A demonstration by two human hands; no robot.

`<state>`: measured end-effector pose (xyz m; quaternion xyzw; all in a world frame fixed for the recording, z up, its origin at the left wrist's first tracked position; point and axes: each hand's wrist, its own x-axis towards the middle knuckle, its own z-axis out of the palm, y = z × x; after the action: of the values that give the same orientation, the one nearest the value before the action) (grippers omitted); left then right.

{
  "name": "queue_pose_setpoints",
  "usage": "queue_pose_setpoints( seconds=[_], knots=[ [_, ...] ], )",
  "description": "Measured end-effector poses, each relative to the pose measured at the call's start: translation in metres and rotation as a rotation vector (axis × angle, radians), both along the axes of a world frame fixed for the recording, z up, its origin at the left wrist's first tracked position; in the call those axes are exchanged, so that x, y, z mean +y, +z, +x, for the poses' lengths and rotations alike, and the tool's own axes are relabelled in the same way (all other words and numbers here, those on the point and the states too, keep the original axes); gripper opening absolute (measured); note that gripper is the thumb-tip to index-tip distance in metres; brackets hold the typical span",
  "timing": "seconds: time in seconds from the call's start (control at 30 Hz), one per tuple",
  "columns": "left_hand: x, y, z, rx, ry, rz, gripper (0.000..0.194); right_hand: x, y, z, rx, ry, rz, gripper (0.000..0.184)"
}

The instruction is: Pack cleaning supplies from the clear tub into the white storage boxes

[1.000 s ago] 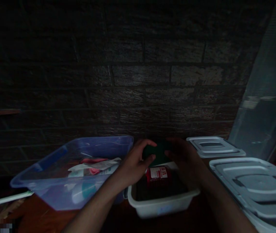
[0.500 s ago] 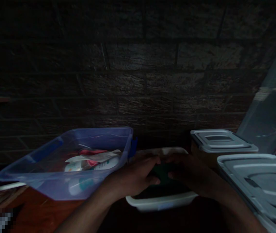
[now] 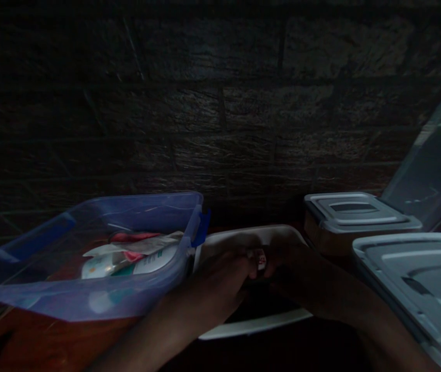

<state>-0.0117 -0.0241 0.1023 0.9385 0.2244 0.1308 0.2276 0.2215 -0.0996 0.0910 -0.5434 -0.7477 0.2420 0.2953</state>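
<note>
Both my hands reach down into a shallow white tub (image 3: 243, 235) at the middle of a wooden table. My left hand (image 3: 220, 281) and my right hand (image 3: 301, 281) sit fingertip to fingertip, with the fingers bent downward into the tub. A small red-and-white packet (image 3: 261, 260) shows in the gap between the fingertips. Whatever else lies under the fingers is hidden in the dark. The dim light leaves the inside of the tub mostly black.
A clear blue-tinted bin (image 3: 89, 302) with tubes and packets (image 3: 135, 256) stands touching the tub's left side. Two grey lidded boxes (image 3: 356, 217) (image 3: 418, 268) stand at the right, with a clear panel (image 3: 433, 165) leaning behind them. A dark brick wall (image 3: 220, 129) closes off the back.
My hands carried a dark green thing down from above the tub into it; it is now out of sight. The view has dropped and shifted, and the red-and-white packet shows again.
</note>
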Motion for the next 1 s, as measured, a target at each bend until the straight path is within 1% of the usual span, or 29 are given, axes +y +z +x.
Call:
queue_pose_setpoints(
  seconds=[0.03, 0.1, 0.2, 0.3, 0.37, 0.47, 0.53, 0.6, 0.7, 0.87, 1.0],
  knots=[
    [0.001, -0.002, 0.001, 0.005, -0.005, 0.0, 0.032, 0.002, 0.002, -0.003, 0.003, 0.032, -0.007, 0.022],
    [0.002, -0.005, 0.003, 0.018, -0.009, -0.009, 0.033, 0.005, 0.008, -0.008, -0.015, 0.076, -0.016, 0.026],
    [0.0, -0.004, 0.005, 0.028, -0.016, -0.02, 0.042, 0.007, 0.016, -0.015, -0.121, 0.03, 0.027, 0.029],
    [-0.003, 0.001, 0.003, 0.051, -0.02, -0.018, 0.051, 0.005, 0.021, -0.016, -0.21, -0.021, 0.066, 0.032],
    [-0.004, 0.004, 0.002, 0.095, 0.001, -0.006, 0.048, 0.002, 0.02, -0.015, -0.232, -0.045, 0.051, 0.033],
    [-0.006, 0.008, 0.0, 0.142, 0.037, 0.017, 0.039, -0.001, 0.016, -0.011, -0.282, -0.118, 0.015, 0.032],
    [-0.007, 0.009, -0.001, 0.137, 0.044, 0.024, 0.036, -0.002, 0.013, -0.009, -0.296, -0.161, -0.036, 0.037],
    [-0.007, 0.008, -0.001, 0.128, 0.055, 0.021, 0.032, -0.002, 0.011, -0.008, -0.282, -0.189, -0.116, 0.04],
    [-0.006, 0.004, -0.001, 0.121, 0.074, -0.012, 0.028, 0.001, 0.01, -0.008, -0.282, -0.218, -0.201, 0.037],
    [0.0, -0.003, 0.001, 0.038, 0.076, -0.018, 0.025, 0.004, 0.013, -0.008, -0.301, -0.161, -0.24, 0.028],
    [0.004, -0.001, -0.001, 0.062, 0.09, -0.006, 0.023, 0.004, 0.018, -0.009, -0.317, -0.13, -0.248, 0.025]
  ],
)
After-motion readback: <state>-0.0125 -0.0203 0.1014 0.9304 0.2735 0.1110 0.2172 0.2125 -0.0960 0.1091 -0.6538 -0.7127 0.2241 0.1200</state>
